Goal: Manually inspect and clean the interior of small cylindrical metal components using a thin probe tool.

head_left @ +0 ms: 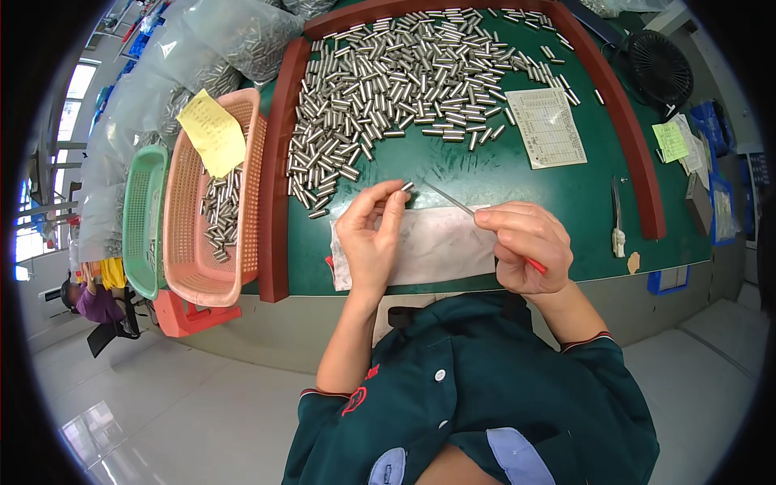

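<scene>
My left hand pinches a small silver metal cylinder between its fingertips, raised above a white cloth on the green table mat. My right hand grips a thin metal rod tool with a red handle end; its tip points at the cylinder, just short of it. A large heap of the same metal cylinders covers the mat beyond the hands.
A pink basket holding several cylinders and a yellow note sits left, next to a green basket. Plastic bags of parts lie behind. A printed sheet, a black fan and a red-brown raised rim are on the right.
</scene>
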Available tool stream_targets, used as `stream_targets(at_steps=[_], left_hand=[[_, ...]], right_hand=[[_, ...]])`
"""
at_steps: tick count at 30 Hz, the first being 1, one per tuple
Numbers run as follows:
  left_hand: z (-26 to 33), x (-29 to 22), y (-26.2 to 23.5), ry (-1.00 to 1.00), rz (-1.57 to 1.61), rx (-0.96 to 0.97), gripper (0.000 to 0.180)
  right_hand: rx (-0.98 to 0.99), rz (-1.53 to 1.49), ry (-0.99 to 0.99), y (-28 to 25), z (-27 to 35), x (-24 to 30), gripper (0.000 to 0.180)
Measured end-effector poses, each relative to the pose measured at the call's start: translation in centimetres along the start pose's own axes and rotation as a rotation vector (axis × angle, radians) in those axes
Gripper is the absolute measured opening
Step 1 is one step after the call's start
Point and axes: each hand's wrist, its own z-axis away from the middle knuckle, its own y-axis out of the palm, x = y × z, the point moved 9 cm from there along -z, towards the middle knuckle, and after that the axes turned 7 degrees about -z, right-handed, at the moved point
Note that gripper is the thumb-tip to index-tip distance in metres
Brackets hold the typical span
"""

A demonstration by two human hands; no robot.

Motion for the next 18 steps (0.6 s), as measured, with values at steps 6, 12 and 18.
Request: stream_targets(at_steps=[6,12,18], left_hand=[[0.0,1.2,0.4,-0.139,0.165,0.085,0.012],[0.0,1.5,0.5,-0.146,0.18,0.092,0.012],[0.0,1.5,0.6,-0.156,0.176,0.103,0.012]], right_hand=[[0.105,-0.014,0.003,1.1,-0.4,0.2,0.015],[0.095,-0.016,0.009,1.3,-0.3,-0.1,0.014],[0.061,-0.027,0.021,1.4,-0.3,-0.4,0.027]])
